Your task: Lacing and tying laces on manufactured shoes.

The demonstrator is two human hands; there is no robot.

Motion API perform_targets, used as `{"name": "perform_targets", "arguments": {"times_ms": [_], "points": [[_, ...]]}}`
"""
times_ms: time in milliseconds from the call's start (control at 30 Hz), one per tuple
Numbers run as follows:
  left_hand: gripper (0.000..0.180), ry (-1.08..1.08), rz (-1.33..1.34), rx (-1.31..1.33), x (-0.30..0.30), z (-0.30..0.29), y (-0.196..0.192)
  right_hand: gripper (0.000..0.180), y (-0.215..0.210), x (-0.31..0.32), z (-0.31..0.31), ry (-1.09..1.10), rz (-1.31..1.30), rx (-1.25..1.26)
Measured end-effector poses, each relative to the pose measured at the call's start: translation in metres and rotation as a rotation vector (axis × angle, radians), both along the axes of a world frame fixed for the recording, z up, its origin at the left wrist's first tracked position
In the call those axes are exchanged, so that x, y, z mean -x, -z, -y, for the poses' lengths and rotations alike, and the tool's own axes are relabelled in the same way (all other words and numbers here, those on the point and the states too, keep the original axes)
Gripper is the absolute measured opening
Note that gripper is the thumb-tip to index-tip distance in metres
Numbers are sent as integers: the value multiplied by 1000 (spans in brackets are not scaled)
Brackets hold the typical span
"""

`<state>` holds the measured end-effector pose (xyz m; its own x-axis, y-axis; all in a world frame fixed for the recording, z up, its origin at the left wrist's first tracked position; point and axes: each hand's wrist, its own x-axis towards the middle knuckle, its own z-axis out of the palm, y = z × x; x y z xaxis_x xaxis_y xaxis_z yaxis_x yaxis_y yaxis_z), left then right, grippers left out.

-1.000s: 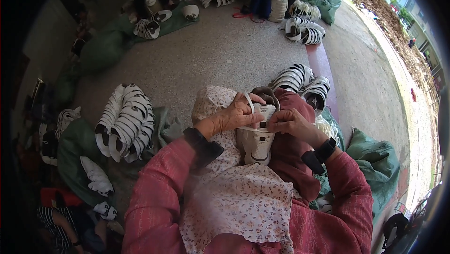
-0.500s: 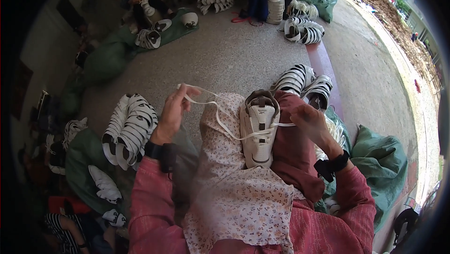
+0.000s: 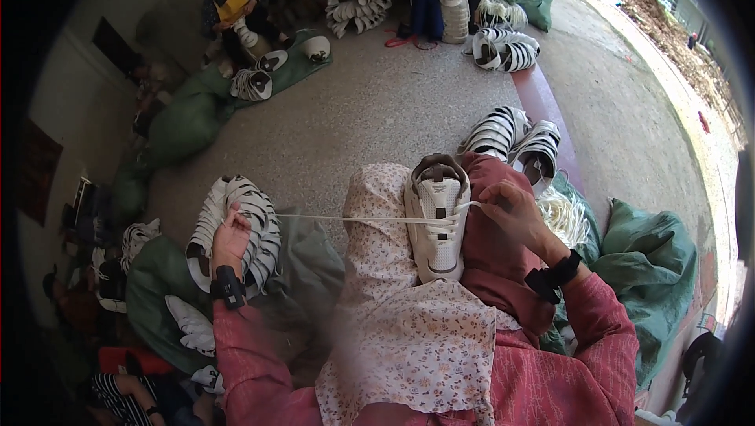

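A white shoe upper (image 3: pixel 437 229) with a brown collar stands between my knees, toe end toward me. A white shoelace (image 3: pixel 346 219) runs through its lower eyelets. My left hand (image 3: pixel 230 239), far out to the left, is closed on the lace, which is stretched straight across my left thigh. Close to the right side of the shoe, my right hand (image 3: pixel 510 210) pinches the lace's short other end. A flower-patterned cloth (image 3: pixel 409 347) covers my lap and left thigh.
Nested shoe uppers (image 3: pixel 263 241) stand behind my left hand; more nested uppers (image 3: pixel 495 133) lie beyond my right knee. White laces (image 3: pixel 565 217) and a green sack (image 3: pixel 649 269) are at my right. Across the floor, a person in a yellow apron (image 3: pixel 232 7) handles a shoe.
My left hand has moved left and down, pulling the slack, looped lace taut. My right hand stays beside the shoe, its fingers now pinching the lace more visibly.
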<state>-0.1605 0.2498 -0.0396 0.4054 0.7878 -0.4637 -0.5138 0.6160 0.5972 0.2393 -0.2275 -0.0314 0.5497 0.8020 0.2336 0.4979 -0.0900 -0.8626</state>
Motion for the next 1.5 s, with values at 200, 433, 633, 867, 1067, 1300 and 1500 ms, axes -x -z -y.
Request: {"name": "perform_targets", "arguments": {"times_ms": [200,433,633,867,1067,1300,1500], "points": [[36,56,104,-112,44,-11,5,16,-16,31,-22,-198,-55,19],[26,319,-436,-539,-31,54,-30,21,-10,45,-36,-246,93,120],[29,771,-625,-1331,-123,165,-23,25,-19,63,-49,-205,82,205],[23,871,-685,-1689,-181,238,-33,48,-57,62,-41,-388,-667,379],[18,806,-707,-1837,-188,240,-29,54,-51,55,-37,-445,-721,371],[13,664,-546,-2084,-195,239,-19,58,-55,56,-36,-460,-752,353],[12,717,-570,-2055,-204,242,-8,59,-53,57,-40,-477,-739,346]]}}
